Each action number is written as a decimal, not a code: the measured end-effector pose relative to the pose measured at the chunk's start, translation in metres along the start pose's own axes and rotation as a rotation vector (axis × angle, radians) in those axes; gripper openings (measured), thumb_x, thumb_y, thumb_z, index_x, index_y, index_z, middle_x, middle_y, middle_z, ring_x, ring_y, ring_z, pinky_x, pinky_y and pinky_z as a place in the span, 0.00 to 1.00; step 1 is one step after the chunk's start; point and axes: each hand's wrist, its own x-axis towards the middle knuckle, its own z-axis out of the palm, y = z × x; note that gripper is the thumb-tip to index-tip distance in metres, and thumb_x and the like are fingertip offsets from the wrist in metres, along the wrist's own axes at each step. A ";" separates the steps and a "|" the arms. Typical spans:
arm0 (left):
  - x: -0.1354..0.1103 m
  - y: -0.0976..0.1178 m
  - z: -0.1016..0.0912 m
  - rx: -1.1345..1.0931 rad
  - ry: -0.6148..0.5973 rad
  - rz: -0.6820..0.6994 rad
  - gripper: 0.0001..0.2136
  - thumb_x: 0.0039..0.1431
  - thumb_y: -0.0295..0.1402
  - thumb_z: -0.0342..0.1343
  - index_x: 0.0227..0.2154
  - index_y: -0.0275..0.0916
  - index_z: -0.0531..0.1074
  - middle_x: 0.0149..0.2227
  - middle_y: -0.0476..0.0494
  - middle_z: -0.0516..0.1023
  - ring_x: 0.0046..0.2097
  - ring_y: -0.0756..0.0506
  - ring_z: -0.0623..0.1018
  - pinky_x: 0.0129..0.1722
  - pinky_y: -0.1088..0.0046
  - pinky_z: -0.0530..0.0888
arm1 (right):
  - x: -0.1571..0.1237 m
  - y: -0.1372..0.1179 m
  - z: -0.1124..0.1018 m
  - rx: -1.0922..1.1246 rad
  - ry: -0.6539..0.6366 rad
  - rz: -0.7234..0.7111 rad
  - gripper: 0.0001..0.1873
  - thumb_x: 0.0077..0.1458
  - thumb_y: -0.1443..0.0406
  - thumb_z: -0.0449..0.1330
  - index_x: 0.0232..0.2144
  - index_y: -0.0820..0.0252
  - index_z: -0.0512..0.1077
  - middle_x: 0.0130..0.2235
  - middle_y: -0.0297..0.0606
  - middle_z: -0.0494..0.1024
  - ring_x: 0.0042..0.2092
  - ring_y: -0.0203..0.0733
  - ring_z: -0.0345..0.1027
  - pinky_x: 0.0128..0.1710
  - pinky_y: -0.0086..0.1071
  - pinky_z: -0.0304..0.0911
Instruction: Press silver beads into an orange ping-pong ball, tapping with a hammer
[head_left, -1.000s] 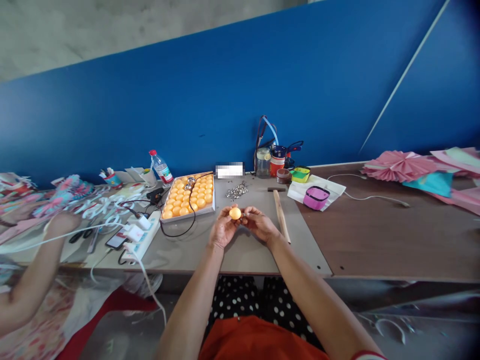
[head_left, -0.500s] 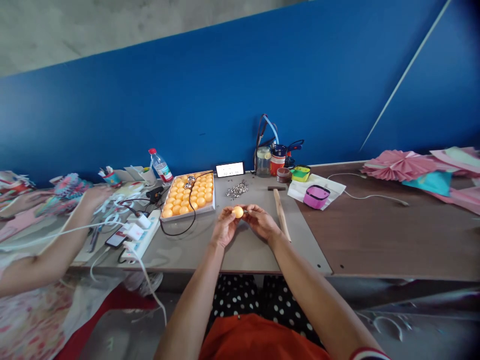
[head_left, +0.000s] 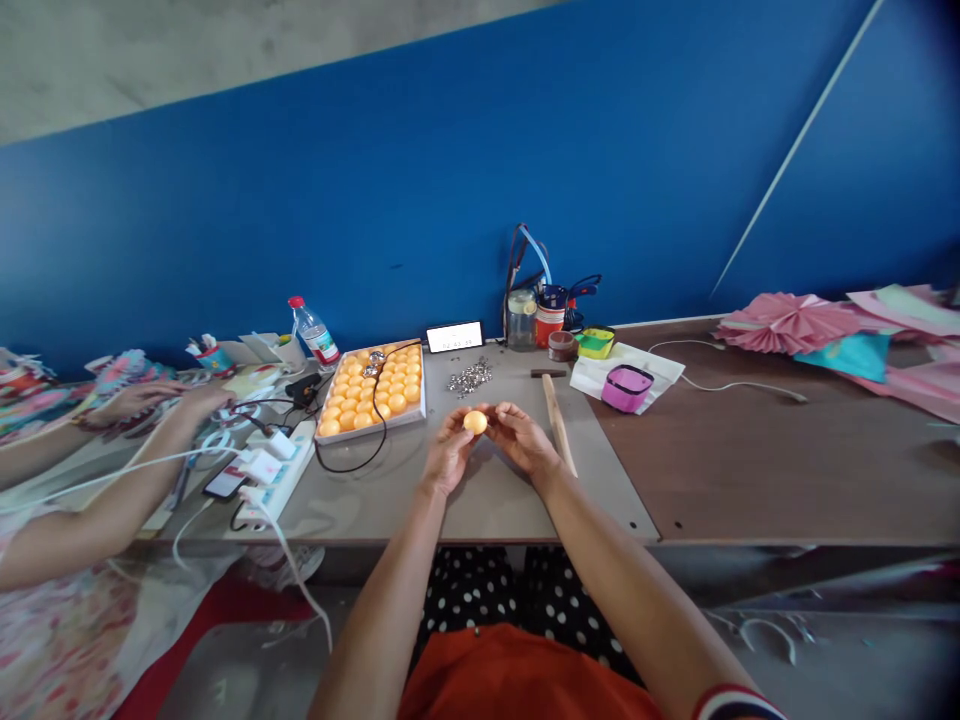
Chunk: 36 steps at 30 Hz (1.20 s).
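Observation:
My left hand (head_left: 448,455) grips an orange ball (head_left: 475,423), like a table tennis ball, between thumb and fingers above the front of the grey work surface. Close against the ball's right side is my right hand (head_left: 529,440), its thumb and fingers drawn together; whatever small thing they hold, if any, is too small to make out. Beyond both hands lies a loose heap of small shiny metal pieces (head_left: 470,377). A shallow box (head_left: 424,400) with rows of similar orange balls stands to the left. A hammer (head_left: 556,420) with a wooden handle rests right of my right hand.
A phone (head_left: 455,337) showing a timer leans at the back. Left are a power strip (head_left: 281,490) with cables, a water bottle (head_left: 315,333) and a co-worker's arms (head_left: 142,470). Right are jars (head_left: 522,320), a purple mesh piece (head_left: 628,388) and pink folded paper (head_left: 784,330).
The view has shifted slightly. My right fingers have altered their grip beside the ball, and the small dark thing at their tips no longer shows. The co-worker's hands have moved.

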 end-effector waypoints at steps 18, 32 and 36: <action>0.000 -0.009 0.001 0.347 0.171 0.146 0.18 0.43 0.32 0.63 0.40 0.40 0.69 0.40 0.47 0.74 0.37 0.50 0.73 0.37 0.75 0.66 | 0.001 -0.001 -0.002 0.001 -0.038 -0.012 0.06 0.46 0.68 0.62 0.26 0.56 0.68 0.39 0.33 0.78 0.46 0.42 0.70 0.50 0.39 0.64; -0.004 -0.004 0.007 0.125 0.054 0.056 0.19 0.46 0.32 0.64 0.42 0.41 0.66 0.43 0.46 0.74 0.35 0.50 0.76 0.40 0.68 0.72 | 0.002 -0.001 -0.001 -0.022 -0.025 -0.009 0.06 0.45 0.68 0.62 0.27 0.56 0.68 0.39 0.34 0.78 0.44 0.41 0.70 0.42 0.34 0.66; -0.004 -0.003 0.008 0.076 0.049 0.050 0.19 0.47 0.33 0.63 0.43 0.42 0.68 0.46 0.45 0.74 0.39 0.48 0.77 0.44 0.65 0.71 | 0.002 -0.001 -0.001 -0.031 0.002 -0.016 0.06 0.45 0.68 0.62 0.27 0.55 0.68 0.40 0.33 0.78 0.43 0.41 0.70 0.42 0.34 0.66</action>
